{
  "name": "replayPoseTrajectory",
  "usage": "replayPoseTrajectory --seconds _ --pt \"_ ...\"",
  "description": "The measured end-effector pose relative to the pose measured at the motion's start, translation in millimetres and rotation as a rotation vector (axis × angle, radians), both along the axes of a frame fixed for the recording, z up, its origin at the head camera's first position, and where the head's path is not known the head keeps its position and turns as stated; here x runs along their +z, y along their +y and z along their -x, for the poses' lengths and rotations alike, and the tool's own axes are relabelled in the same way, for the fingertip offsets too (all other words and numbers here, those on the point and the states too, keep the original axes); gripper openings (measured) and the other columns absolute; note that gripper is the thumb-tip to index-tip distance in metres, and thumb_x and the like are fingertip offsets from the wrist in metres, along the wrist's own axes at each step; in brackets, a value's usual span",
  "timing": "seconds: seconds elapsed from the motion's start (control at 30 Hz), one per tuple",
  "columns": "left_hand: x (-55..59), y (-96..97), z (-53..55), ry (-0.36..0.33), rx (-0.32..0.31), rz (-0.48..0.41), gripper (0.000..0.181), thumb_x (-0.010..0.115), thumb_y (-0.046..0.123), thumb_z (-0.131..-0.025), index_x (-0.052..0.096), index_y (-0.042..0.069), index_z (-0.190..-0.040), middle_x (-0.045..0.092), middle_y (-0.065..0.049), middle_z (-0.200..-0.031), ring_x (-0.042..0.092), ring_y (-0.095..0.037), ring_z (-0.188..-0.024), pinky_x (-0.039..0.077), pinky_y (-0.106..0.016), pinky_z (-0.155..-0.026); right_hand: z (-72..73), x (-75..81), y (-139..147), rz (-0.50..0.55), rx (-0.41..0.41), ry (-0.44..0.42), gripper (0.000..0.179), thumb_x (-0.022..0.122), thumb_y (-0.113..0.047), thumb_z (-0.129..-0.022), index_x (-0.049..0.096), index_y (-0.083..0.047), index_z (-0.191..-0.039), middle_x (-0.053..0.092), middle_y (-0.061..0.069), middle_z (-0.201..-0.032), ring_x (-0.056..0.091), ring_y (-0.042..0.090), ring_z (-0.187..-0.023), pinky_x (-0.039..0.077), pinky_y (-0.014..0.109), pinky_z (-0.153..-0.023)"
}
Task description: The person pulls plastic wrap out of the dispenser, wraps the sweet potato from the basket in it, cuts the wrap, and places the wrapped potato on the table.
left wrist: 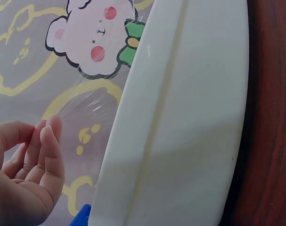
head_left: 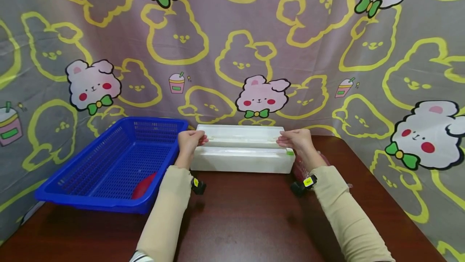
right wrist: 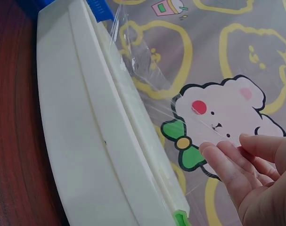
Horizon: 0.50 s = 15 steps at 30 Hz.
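A long white cling film dispenser (head_left: 241, 162) sits on the table, with a small green piece (head_left: 289, 152) at its right end. Clear cling film (left wrist: 88, 102) stretches above it, showing as faint shiny creases in both wrist views. At the dispenser's left end, my left hand (head_left: 189, 143) pinches the film's edge between thumb and fingers. My right hand (head_left: 299, 141) pinches the film near the right end, thumb against the fingertips. Much of the film is too transparent to trace, including its far edge.
To the left stands a blue perforated plastic basket (head_left: 91, 202) holding a red object (head_left: 144, 186). Something reddish in clear plastic (head_left: 300, 170) lies partly hidden behind my right forearm. The brown table (head_left: 236, 221) meets a patterned cloth backdrop (head_left: 218, 104).
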<state>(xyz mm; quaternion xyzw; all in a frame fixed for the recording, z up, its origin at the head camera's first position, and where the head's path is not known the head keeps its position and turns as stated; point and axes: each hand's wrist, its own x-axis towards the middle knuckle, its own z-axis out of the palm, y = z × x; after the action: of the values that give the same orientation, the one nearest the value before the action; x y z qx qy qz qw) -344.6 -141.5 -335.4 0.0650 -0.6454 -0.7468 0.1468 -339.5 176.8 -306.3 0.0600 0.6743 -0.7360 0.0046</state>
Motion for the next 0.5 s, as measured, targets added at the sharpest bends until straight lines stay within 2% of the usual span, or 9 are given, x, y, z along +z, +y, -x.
replayPoseTrajectory --seconds 0.2,0.5 --pt "5.8 0.6 -0.3 0.037 0.005 0.017 0.017 0.059 -0.004 -0.077 0.062 -0.017 -0.087 0.060 -0.004 -0.056 0.060 -0.011 -0.048 0.050 -0.023 -0.049 -1.8 6.8 1.5 -0.036 -0.003 0.028 0.033 0.059 0.001 -0.083 0.051 0.022 -0.107 0.063 0.013 -0.062 0.065 0.023 -0.059 0.050 0.038 -0.066" --pt "10.9 1.2 -2.5 0.028 -0.008 -0.004 0.019 0.058 -0.007 -0.077 0.059 -0.020 -0.091 0.059 -0.004 -0.054 0.059 -0.011 -0.047 0.049 -0.021 -0.047 -1.7 9.7 2.2 -0.094 0.017 0.025 0.039 0.058 -0.002 -0.085 0.046 0.023 -0.113 0.063 0.012 -0.062 0.065 0.021 -0.060 0.050 0.037 -0.067"
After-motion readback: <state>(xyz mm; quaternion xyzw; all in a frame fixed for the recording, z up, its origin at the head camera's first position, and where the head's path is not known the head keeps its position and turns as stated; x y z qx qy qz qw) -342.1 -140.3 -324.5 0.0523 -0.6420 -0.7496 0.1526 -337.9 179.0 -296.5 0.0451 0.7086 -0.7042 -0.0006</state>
